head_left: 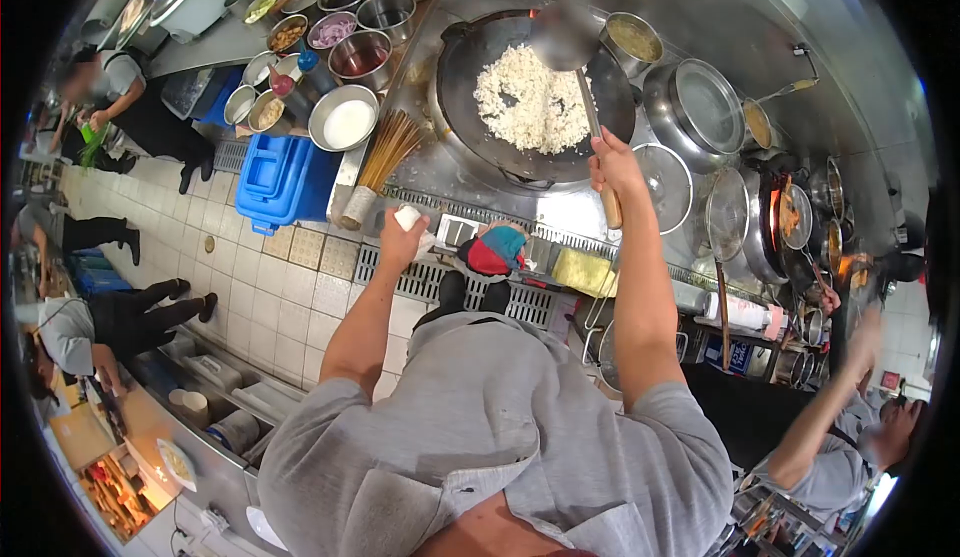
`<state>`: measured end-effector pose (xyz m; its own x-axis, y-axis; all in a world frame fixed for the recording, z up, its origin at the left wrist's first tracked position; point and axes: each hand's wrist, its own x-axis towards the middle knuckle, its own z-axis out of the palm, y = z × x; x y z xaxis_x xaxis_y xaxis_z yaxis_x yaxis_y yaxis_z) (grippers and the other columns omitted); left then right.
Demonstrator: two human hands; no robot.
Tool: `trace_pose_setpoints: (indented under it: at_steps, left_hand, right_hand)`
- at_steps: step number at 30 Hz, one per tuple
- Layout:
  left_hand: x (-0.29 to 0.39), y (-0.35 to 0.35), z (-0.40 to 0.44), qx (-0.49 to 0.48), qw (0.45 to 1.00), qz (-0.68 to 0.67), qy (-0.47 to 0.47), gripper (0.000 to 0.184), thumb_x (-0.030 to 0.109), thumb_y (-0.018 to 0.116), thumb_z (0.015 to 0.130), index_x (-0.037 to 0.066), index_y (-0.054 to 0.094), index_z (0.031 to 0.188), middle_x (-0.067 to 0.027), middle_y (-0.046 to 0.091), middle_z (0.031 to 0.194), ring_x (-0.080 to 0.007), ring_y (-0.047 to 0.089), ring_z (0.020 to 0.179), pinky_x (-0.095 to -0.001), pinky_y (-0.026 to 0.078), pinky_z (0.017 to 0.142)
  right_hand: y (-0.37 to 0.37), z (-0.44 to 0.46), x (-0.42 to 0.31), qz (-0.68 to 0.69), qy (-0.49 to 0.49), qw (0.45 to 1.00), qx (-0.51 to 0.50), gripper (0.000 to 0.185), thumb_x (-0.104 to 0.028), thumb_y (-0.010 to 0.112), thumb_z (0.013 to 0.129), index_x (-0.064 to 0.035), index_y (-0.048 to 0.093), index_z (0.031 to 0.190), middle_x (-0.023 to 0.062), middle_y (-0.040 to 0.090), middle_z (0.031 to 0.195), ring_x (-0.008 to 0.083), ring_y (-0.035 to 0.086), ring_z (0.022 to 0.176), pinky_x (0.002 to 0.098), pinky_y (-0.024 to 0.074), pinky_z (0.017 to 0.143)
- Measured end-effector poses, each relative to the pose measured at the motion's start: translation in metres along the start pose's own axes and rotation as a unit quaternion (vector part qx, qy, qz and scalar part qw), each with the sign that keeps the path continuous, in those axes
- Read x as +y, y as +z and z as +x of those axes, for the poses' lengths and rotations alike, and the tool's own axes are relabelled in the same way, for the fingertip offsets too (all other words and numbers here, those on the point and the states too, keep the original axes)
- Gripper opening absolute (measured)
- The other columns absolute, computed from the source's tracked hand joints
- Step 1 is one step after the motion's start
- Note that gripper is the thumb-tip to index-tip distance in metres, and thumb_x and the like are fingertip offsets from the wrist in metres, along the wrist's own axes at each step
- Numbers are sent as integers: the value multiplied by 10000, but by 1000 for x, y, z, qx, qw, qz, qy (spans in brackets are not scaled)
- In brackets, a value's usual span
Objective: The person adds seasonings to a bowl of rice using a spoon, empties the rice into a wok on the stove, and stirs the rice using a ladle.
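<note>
My right hand (618, 169) is wrapped round the wooden-ended handle of a ladle (588, 102). The ladle's blurred bowl is over the far right part of a large black wok (460, 77). White rice (530, 102) lies spread in loose grains across the wok's middle. My left hand (401, 245) is closed on a small white bundle, which looks like a folded cloth (407, 217). That hand is in front of the stove edge, beside a bamboo wok brush (390, 152) and apart from the wok.
A bowl of white powder or grains (348, 123) and several ingredient bowls stand left of the wok. A blue bin (285, 179) is below them. Strainers (662, 187) and pots (690, 107) crowd the right side. A co-worker (840, 447) works at right near flames; others are at left.
</note>
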<state>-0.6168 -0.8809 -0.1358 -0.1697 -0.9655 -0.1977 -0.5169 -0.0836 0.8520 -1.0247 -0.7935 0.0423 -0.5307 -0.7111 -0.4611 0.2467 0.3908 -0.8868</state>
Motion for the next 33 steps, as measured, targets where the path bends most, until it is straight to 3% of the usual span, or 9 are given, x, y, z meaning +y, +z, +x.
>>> trace_pose_setpoints:
  at_steps: [4,8,12,18,22,24,26,28,33]
  left_hand:
    - [4,12,-3,-28,983,-183,-1,561,417,768,876,-6,569,1186,-124,699,960,-256,688,855,-387,534,762]
    - [77,35,-19,-126,908,-382,-117,397,401,657,985,57,629,1180,-83,702,1062,-161,682,889,-323,551,767]
    - [137,60,-12,-249,817,-492,-173,620,646,487,1002,59,621,1147,-64,696,966,-176,696,802,-371,595,704]
    - [183,87,9,-342,841,-342,-244,751,744,349,985,74,620,1192,-120,708,1031,-281,713,869,-538,613,688]
    - [178,120,23,-339,825,-337,-301,697,712,426,983,76,618,1197,-126,687,1058,-298,696,880,-584,607,727]
    - [186,129,20,-304,829,-353,-310,581,615,468,1011,73,629,1146,-116,696,1001,-292,692,822,-559,603,694]
    - [181,145,28,-281,822,-392,-303,462,504,493,1032,69,638,1092,-104,699,937,-282,685,764,-526,595,660]
    - [148,176,44,-269,802,-449,-287,345,378,501,1045,64,644,1035,-89,698,866,-269,676,708,-483,581,626]
    - [177,118,-25,-281,780,-488,-272,248,191,447,1046,50,650,1043,-73,696,853,-224,677,705,-420,569,616]
  right_hand:
    - [14,-41,-27,-113,-27,993,37,589,-176,546,1024,-140,362,1581,11,472,624,125,421,426,317,390,381]
    - [13,-8,16,-3,-10,1000,-2,577,-186,551,1022,-135,385,1573,11,469,621,123,435,432,321,398,389]
    - [-8,-20,6,-154,-45,985,63,566,-219,571,1004,-144,433,1548,97,616,721,184,541,478,359,459,447]
    - [-18,16,45,-321,-180,916,159,527,-261,604,985,-106,517,1482,162,694,834,231,647,598,384,546,601]
    - [34,-24,37,-267,-97,958,25,540,-240,592,998,-131,481,1515,111,637,715,201,614,559,382,488,516]
    - [18,-31,100,-387,-318,863,66,557,-230,600,988,-157,469,1524,233,679,744,376,678,640,448,516,604]
    - [-2,-99,87,-457,-206,865,-1,563,-225,600,981,-185,466,1526,314,678,887,479,669,766,513,522,699]
    - [-17,-157,70,-582,-145,800,14,605,-175,583,953,-257,441,1535,249,705,865,425,694,794,547,532,762]
    - [-54,-278,39,-561,-170,810,-14,600,-142,571,954,-207,439,1536,246,690,796,452,655,668,538,522,646]
